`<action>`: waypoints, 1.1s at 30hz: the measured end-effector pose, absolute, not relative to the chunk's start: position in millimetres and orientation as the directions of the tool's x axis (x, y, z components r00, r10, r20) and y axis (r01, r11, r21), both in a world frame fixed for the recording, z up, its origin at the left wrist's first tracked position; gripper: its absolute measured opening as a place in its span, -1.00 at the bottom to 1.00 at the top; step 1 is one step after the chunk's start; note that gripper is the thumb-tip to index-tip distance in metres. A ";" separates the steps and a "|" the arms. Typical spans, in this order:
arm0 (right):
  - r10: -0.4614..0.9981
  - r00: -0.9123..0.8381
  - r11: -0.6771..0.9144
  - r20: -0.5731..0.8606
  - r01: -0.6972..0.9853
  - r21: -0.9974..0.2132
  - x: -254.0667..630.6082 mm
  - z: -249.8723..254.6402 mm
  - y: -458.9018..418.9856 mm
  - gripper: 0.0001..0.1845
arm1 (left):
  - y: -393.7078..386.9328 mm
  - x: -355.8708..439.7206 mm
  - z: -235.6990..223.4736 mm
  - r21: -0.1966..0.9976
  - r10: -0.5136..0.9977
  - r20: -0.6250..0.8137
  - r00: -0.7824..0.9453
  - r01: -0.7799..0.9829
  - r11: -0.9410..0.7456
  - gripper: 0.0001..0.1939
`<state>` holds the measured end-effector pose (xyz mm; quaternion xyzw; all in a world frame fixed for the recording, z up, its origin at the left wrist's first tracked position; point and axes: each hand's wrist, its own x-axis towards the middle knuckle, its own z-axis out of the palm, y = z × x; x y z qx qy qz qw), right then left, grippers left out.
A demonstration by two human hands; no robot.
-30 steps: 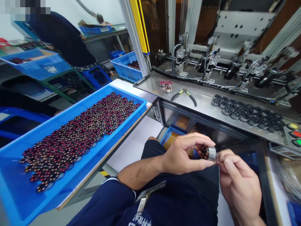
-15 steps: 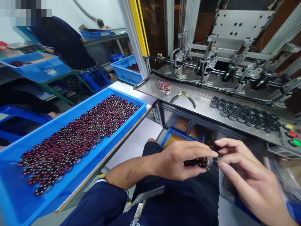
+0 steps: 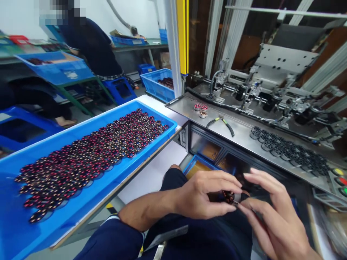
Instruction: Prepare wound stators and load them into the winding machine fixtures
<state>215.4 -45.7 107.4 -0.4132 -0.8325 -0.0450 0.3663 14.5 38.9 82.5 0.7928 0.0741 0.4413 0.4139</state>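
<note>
A small motor stator (image 3: 229, 196) with copper windings is gripped between the thumb and fingers of my left hand (image 3: 202, 193), held low over my lap. Close on its right, my right hand (image 3: 282, 213) has its thumb and a fingertip pinched together at a thin wire lead on the stator's lower edge. The other fingers of that hand are raised and apart. The far side of the stator is partly covered by fingers. To the left, a long blue tray (image 3: 157, 164) holds many stators (image 3: 103, 148) with red and copper windings, packed in rows.
On the metal bench (image 3: 187, 110) stand three stators (image 3: 203, 113), green-and-black pliers (image 3: 221, 124) and rows of dark ring-shaped parts (image 3: 287, 148). Behind is a machine with metal fixtures (image 3: 255, 88). Push buttons (image 3: 341, 180) sit at right. A co-worker (image 3: 92, 47) sits at back left.
My right thumb and fingertip have moved in to the stator's lower edge and closed on the wire lead. My left hand keeps hold of the stator. The view has shifted slightly.
</note>
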 end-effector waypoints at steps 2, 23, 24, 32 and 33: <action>0.670 -0.442 0.678 0.596 0.691 -0.250 220.2 112.1 -35.6 -0.88 | 41.7 -0.2 80.5 0.774 0.542 0.601 0.587 -0.260 -0.577 -0.64; 0.905 0.244 0.089 0.349 0.693 -0.715 208.8 31.5 259.8 -0.39 | 66.5 -39.7 49.6 0.906 0.977 0.162 0.141 -0.412 -0.091 -0.65; 0.903 0.244 0.097 0.352 0.684 -0.723 213.8 30.4 257.4 -0.45 | 65.8 -38.5 50.0 0.904 0.975 0.165 0.146 -0.419 -0.091 -0.65; 0.956 0.110 0.178 0.271 0.517 -0.837 249.5 72.0 178.7 -0.85 | 50.1 -26.0 62.0 0.892 0.972 0.143 0.184 -0.449 -0.046 -0.71; 0.966 0.060 0.194 0.253 0.481 -0.855 250.9 74.7 153.4 -0.81 | 48.3 -24.3 62.8 0.890 0.973 0.137 0.187 -0.454 -0.039 -0.72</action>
